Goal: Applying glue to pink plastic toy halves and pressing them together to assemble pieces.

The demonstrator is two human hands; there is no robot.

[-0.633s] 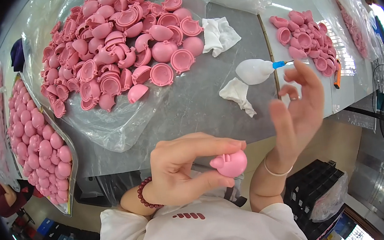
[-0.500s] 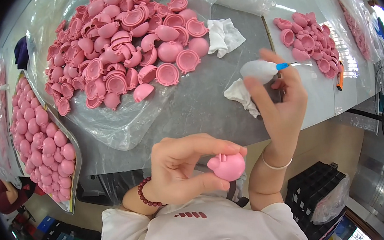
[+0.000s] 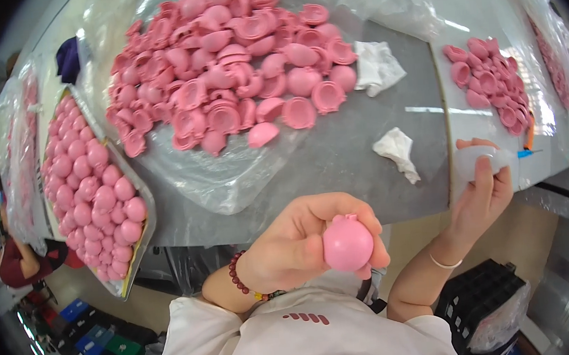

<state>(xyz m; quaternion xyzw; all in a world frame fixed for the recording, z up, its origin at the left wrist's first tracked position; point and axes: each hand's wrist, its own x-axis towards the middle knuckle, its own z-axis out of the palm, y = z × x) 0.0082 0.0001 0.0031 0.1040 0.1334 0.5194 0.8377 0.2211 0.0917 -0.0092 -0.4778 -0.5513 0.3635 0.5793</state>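
Observation:
Between the fingers and thumb of my left hand [image 3: 291,245] is a round pink plastic ball [image 3: 348,243] with small knobs, held in front of my chest near the table's front edge. Off to the right, my right hand [image 3: 482,186] grips a translucent white squeeze bottle [image 3: 478,161], which has a blue needle tip [image 3: 525,153] pointing right. A large heap of pink half shells [image 3: 220,74] lies on plastic film beyond my left hand. Some shells sit hollow side up, others dome up.
Two crumpled white cloths [image 3: 377,69] [image 3: 396,153] lie on the grey tabletop [image 3: 339,172]. A smaller pile of pink shells [image 3: 488,82] sits at the right, beside an orange-handled tool [image 3: 530,130]. A tray of pink balls [image 3: 92,203] stands left. Black crates [image 3: 478,302] are below right.
My right hand has carried the squeeze bottle to the right and nearer, away from the cloth. My left hand has turned the pink ball. The view has shifted, moving the table's contents rightward.

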